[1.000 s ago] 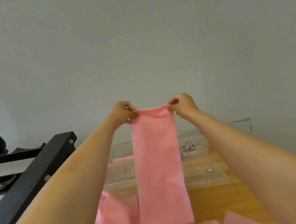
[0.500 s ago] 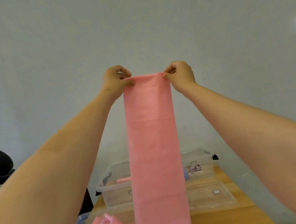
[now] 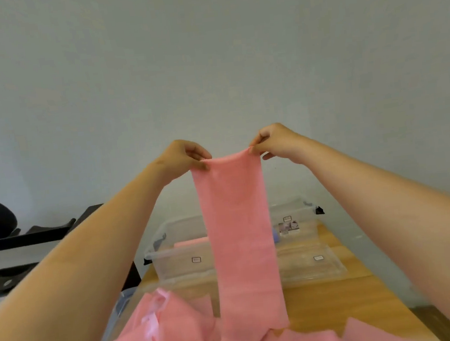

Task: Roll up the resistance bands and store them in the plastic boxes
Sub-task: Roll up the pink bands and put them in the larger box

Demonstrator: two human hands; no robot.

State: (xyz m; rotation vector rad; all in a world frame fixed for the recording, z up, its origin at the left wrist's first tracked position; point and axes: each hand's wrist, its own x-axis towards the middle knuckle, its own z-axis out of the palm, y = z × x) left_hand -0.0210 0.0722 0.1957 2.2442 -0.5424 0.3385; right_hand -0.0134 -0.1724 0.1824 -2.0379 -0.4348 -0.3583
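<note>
A plain grey wall (image 3: 208, 62) fills everything above and behind the plastic box (image 3: 177, 260), which I take as the reference. The wooden worktop (image 3: 340, 296) carries the box at its far end, leaving the nearer boards free, probably as rolling space. A black frame (image 3: 19, 239) stands off to the left of the box, apart from the work.

In front of the box, covering its middle, hangs 1 pink band (image 3: 238, 237). It is held up by its top edge so that its own weight pulls it straight and flat, and its lower end reaches the worktop nearer the person than the box. This looks like smoothing before the roll is started, so the task is in an early stage for this band. Nearer than the box and to its left lies a heap of pink bands (image 3: 179, 339), loose and crumpled, waiting their turn. A clear lid (image 3: 318, 265) lies flat just in front of the box's right part, likely taken off to keep the box open.

Above the box, the left hand (image 3: 181, 158) pinches the band's top left corner, and the right hand (image 3: 276, 140) pinches the top right corner, fingers curled, stretching the edge between them. Inside the box, at its left part, sits 1 rolled band (image 3: 191, 242), already stored.
</note>
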